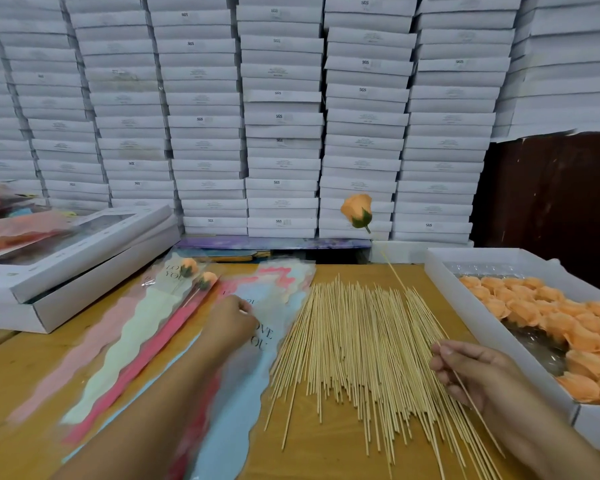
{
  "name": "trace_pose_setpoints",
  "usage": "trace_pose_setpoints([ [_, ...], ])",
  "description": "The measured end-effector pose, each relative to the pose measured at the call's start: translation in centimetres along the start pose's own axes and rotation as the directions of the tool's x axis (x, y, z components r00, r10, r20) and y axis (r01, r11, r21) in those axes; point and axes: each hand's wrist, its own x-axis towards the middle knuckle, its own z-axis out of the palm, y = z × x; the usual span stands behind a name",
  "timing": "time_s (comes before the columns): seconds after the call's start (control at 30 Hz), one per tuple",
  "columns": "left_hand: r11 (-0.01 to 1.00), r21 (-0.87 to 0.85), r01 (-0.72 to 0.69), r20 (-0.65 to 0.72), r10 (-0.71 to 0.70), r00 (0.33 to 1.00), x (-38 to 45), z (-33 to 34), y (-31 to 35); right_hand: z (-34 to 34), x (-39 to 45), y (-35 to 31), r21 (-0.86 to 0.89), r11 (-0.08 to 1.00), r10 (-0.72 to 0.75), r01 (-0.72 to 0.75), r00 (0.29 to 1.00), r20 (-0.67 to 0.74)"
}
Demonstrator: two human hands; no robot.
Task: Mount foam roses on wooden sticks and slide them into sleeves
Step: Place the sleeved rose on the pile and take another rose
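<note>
My right hand (465,370) pinches a thin wooden stick (392,269) near its lower end. An orange foam rose (355,209) with a green base sits on the stick's far tip, held up in front of the stacked boxes. My left hand (234,323) rests on the pile of clear printed sleeves (264,337), fingers curled at the top sleeve's upper part; motion blur hides the exact grip. A wide pile of loose sticks (354,341) lies between my hands. Two sleeved roses (196,273) lie at the back left.
A white tray (465,306) full of orange foam roses (541,310) stands at the right. Fanned coloured sleeves (129,344) cover the left of the wooden table (326,459). Two flat white boxes (84,268) lie at far left, and a wall of stacked white boxes (281,133) stands behind.
</note>
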Motion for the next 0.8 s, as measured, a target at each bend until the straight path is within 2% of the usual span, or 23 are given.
trace_pose_setpoints([
  [0.17, 0.942, -0.334, 0.034, 0.133, 0.012, 0.991, -2.6, -0.9, 2.5, 2.4, 0.2, -2.0, 0.028, 0.994, 0.093, -0.102, 0.970, 0.223],
  [0.27, 0.881, -0.465, 0.089, 0.237, 0.027, 0.971, -4.8, -0.8, 4.1, 4.7, 1.0, -2.7, 0.046, 0.995, 0.073, -0.085, 0.973, 0.217],
  [0.5, 0.807, -0.575, 0.138, 0.380, 0.113, 0.918, -8.4, 0.3, 5.8, 9.0, 2.0, -2.0, 0.049, 0.996, 0.066, -0.074, 0.986, 0.152],
  [0.63, 0.794, -0.582, 0.172, 0.442, 0.132, 0.887, -9.1, 0.7, 5.6, 10.1, 1.5, -2.2, 0.130, 0.991, 0.028, -0.041, 0.994, 0.104],
  [0.73, 0.740, -0.627, 0.243, 0.476, 0.117, 0.872, -9.2, 0.7, 5.7, 10.4, 0.8, -2.2, 0.124, 0.992, 0.012, -0.027, 0.993, 0.120],
  [0.8, 0.735, -0.633, 0.242, 0.493, 0.142, 0.858, -9.1, 0.6, 5.9, 10.5, 0.4, -1.9, 0.078, 0.997, 0.019, -0.031, 0.988, 0.150],
])
